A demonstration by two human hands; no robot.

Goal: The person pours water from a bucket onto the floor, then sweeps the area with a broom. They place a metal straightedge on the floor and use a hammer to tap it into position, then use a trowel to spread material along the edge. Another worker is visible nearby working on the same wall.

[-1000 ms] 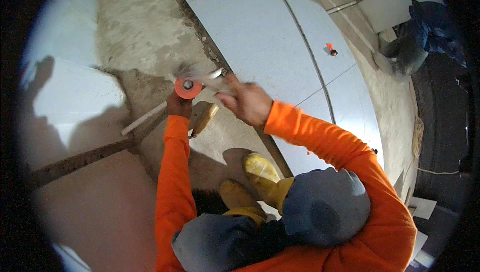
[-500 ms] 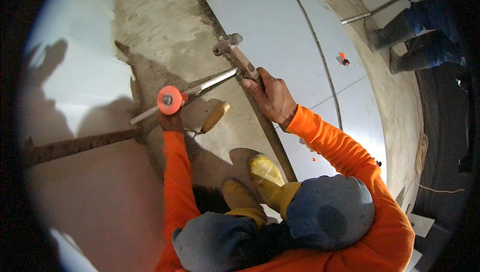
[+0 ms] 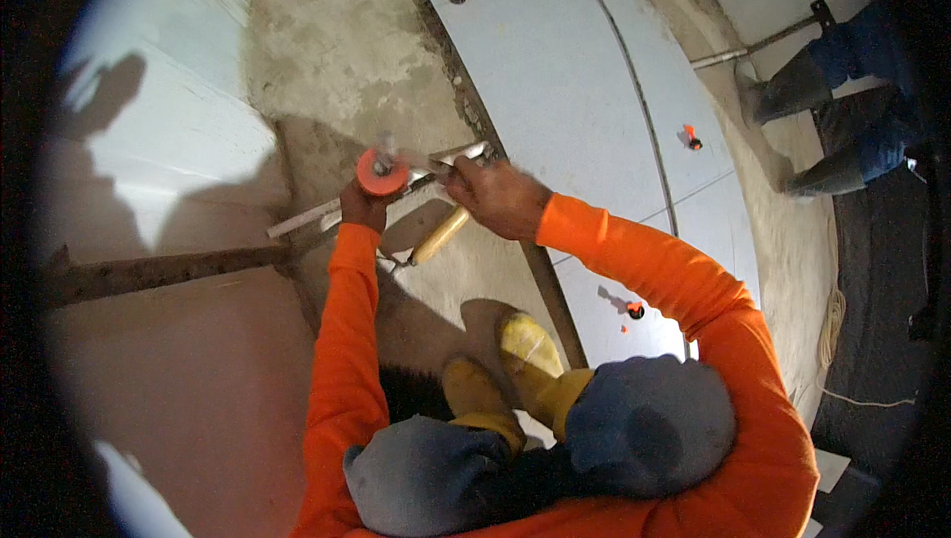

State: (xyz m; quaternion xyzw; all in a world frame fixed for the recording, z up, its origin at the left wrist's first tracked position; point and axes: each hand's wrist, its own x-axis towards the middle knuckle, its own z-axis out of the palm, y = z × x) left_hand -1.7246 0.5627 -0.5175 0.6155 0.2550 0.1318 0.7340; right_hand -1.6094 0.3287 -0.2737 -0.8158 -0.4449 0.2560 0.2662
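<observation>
My left hand [image 3: 363,207] is closed round a chisel with a round orange hand guard [image 3: 380,177], seen almost from its top end; its lower part is hidden. In my right hand [image 3: 497,199] is the handle of a hammer [image 3: 420,161]. Its head, smeared by motion, is at the chisel's top. Under both hands a long pale bar [image 3: 305,217] lies across the strip of bare concrete [image 3: 332,57]. A trowel with a wooden handle [image 3: 440,236] rests on the concrete just below the bar.
Large pale tiles [image 3: 535,53] with orange levelling clips [image 3: 692,138] lie along the right. My yellow boots [image 3: 530,345] stand on the concrete. Another person's dark boots [image 3: 792,87] are at the far right, near a long-handled tool [image 3: 758,48]. More slabs [image 3: 168,360] cover the left.
My right hand has swung the hammer left and down onto the chisel's top. The chisel and my left hand appear further right and higher; the whole view has shifted slightly.
</observation>
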